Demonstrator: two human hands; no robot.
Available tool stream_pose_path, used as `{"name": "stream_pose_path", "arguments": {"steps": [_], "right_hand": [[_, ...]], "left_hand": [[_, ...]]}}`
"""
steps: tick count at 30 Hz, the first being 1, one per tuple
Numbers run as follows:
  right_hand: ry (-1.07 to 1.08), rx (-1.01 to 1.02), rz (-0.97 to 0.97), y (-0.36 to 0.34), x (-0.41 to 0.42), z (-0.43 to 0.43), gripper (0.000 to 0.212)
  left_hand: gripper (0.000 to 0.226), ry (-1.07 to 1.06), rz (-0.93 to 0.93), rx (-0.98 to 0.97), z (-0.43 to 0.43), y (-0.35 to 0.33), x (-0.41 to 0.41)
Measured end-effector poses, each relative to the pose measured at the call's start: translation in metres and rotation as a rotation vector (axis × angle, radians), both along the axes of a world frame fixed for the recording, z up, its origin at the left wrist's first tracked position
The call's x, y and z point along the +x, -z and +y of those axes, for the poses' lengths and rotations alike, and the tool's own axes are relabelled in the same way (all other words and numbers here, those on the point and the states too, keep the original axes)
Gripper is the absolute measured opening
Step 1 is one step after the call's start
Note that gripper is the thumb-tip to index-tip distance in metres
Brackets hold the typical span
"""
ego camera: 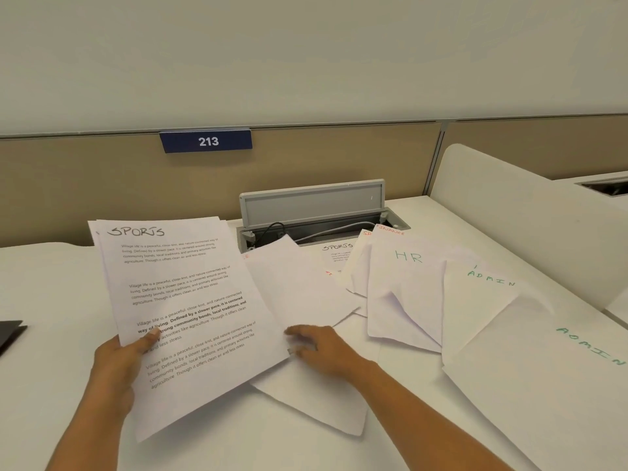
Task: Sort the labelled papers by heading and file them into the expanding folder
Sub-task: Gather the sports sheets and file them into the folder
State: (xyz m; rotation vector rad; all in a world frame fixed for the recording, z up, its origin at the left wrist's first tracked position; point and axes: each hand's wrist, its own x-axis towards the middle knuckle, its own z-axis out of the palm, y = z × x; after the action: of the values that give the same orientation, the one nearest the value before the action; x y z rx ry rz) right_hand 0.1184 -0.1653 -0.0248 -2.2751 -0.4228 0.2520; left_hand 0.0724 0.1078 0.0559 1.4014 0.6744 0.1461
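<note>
My left hand point(119, 365) grips a small stack of printed sheets headed SPORTS point(183, 300), thumb on top, lifted and tilted over the white desk point(51, 294). My right hand point(319, 348) rests with fingers spread on loose white sheets point(299, 294) at the middle of the desk, touching the stack's right edge. Further right lie a sheet headed HR point(407, 287) and two headed ADMIN, one further back point(482, 300) and one nearer point(543, 385). Another SPORTS sheet point(336, 254) and one with a red FINANCE heading point(390, 231) peek out behind. A dark corner at the left edge point(10, 334) may be the folder.
An open grey cable hatch point(312, 209) with wires sits at the back of the desk. A tan partition with a blue sign reading 213 point(206, 141) stands behind. A white divider panel point(509, 212) borders the desk on the right.
</note>
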Motion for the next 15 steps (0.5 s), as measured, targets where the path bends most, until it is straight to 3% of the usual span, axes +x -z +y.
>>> {"name": "stream_pose_path", "arguments": {"steps": [2,5,8,15], "right_hand": [[0.225,0.033,-0.118,0.001,0.005,-0.008,0.038],[0.411,-0.330,-0.075,0.003,0.010,-0.022,0.056],[0.400,-0.487,0.023,0.006,0.006,-0.024,0.067],[0.405,-0.544,-0.197,-0.007,0.006,-0.010,0.051]], "left_hand": [[0.036,0.002,0.011,-0.003,0.003,0.001,-0.001],[0.037,0.019,0.016,-0.010,0.005,0.002,-0.002],[0.036,0.039,0.032,-0.006,0.005,0.003,-0.003],[0.036,0.034,0.040,0.005,0.004,0.000,0.001]]}}
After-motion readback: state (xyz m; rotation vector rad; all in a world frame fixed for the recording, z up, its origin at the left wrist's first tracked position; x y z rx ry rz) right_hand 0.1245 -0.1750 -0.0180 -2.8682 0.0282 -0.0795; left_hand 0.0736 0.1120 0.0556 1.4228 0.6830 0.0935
